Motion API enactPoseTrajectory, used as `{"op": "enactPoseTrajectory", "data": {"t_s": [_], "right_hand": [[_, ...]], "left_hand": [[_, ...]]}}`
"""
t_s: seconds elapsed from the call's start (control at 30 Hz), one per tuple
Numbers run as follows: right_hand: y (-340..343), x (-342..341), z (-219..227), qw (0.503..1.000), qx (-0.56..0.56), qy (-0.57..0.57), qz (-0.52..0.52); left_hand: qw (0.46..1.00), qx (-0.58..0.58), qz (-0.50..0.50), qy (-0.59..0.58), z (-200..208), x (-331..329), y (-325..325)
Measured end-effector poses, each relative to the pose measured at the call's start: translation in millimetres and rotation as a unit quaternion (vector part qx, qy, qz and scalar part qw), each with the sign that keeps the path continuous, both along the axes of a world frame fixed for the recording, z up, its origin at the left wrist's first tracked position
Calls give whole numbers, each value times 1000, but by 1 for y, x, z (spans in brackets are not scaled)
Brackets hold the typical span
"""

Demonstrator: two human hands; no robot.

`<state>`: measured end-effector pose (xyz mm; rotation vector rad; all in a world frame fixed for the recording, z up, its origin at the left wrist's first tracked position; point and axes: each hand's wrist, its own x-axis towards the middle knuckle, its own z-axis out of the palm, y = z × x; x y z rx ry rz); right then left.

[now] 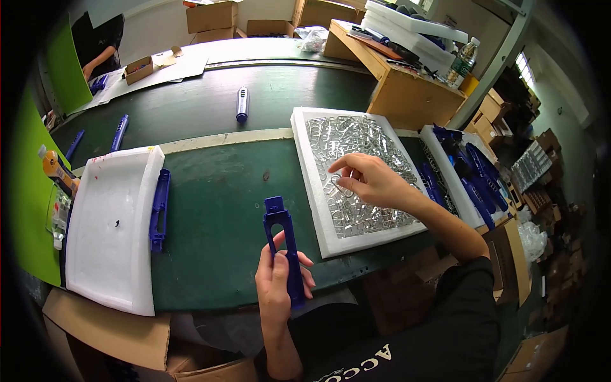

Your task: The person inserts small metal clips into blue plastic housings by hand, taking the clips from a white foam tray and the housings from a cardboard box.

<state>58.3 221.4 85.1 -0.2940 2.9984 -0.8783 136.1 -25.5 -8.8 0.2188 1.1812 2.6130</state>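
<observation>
My left hand [275,280] is closed around a long blue plastic housing [291,254] with an oval opening near its upper end. It holds the housing tilted slightly above the front of the green work surface. My right hand [369,180] hovers over a white foam tray [310,191] filled with shiny bent metal clips [356,137]. Its thumb and index finger are curved and look slightly apart; no clip can be made out between them. Another blue housing [160,210] leans along the right side of a second foam tray [111,235] at the left.
Beyond a pale strip lie finished-looking blue pieces [242,105] on a dark green belt. At the right, a foam box [468,184] holds several blue parts. A wooden shelf [407,95] carries a bottle [463,62]. Across the belt, a person [102,41] stands at the far left.
</observation>
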Motion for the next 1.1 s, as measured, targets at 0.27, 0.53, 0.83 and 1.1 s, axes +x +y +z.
{"op": "enactPoseTrajectory", "data": {"t_s": [0.27,0.53,0.83,1.1], "right_hand": [[-39,25,16,985,-141,9,99],[-58,35,17,960,-199,-79,180],[-77,46,15,974,-185,-54,116],[-74,44,22,977,-143,114,109]], "left_hand": [[999,-34,-7,-8,-4,-1,0],[999,-35,29,22,6,0,3],[997,-31,73,-19,3,1,5],[996,-7,86,-1,1,-1,8]]}}
